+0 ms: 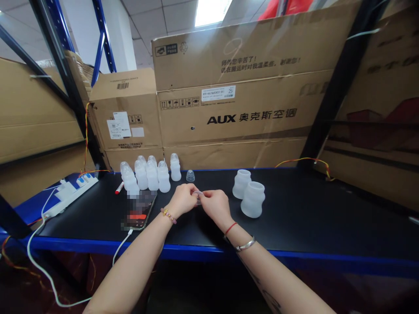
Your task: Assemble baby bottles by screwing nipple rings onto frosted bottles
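My left hand (183, 201) and my right hand (216, 208) meet over the front middle of the shelf, fingers pinched from both sides on a small translucent ring-shaped piece (198, 193). Fingers cover much of it, so its exact kind is unclear. Just behind my hands a clear domed cap (190, 176) stands on the black top. To the right are two frosted white baby bottle bodies (252, 200) with open necks, upright and close together. Several capped white bottles (152, 176) stand grouped at the left, and one more capped bottle (176, 168) is slightly apart.
A phone (144, 211) with a white charging cable lies left of my hands, near a red-tipped marker (119, 188). A white power strip (70, 196) sits at the far left. Cardboard boxes (245, 152) wall off the back of the black shelf top (310, 209).
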Motion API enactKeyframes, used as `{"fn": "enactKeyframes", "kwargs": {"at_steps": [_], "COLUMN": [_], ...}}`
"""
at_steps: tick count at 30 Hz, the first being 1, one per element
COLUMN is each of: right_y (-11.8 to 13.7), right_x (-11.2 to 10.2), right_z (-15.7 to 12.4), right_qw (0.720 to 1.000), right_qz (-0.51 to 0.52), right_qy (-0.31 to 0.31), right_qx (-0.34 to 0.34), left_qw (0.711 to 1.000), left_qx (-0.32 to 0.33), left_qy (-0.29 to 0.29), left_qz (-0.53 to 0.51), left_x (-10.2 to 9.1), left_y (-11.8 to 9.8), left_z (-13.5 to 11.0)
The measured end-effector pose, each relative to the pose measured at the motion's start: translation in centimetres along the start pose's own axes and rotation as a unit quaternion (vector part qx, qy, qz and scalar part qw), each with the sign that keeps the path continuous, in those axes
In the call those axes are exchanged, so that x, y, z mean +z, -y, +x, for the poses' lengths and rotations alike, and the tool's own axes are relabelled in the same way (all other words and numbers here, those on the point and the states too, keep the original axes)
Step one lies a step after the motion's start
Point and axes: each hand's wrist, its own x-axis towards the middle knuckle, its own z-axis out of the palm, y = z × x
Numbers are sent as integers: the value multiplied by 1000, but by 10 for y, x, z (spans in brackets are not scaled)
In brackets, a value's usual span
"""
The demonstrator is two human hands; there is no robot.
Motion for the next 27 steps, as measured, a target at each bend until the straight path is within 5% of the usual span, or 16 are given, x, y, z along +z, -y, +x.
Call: {"fn": "enactKeyframes", "kwargs": {"at_steps": [5,15,22,27], "right_y": [-5,-4,-1,1], "right_x": [-2,-6,-8,-9], "right_z": [5,3,3,2], "right_qw": [1000,1000,999,1000], "right_qz": [24,-14,-20,0], "right_qy": [5,-10,23,16], "right_qx": [-15,-5,26,22], "left_qw": [990,980,976,990], "left_qx": [-23,107,90,82], "left_qy": [67,-30,-2,12], "left_qz": [-121,167,199,118], "left_x": [-4,-3,-2,-4], "left_y": [3,-9,-10,-9], "left_z": [2,-6,-4,-5]}}
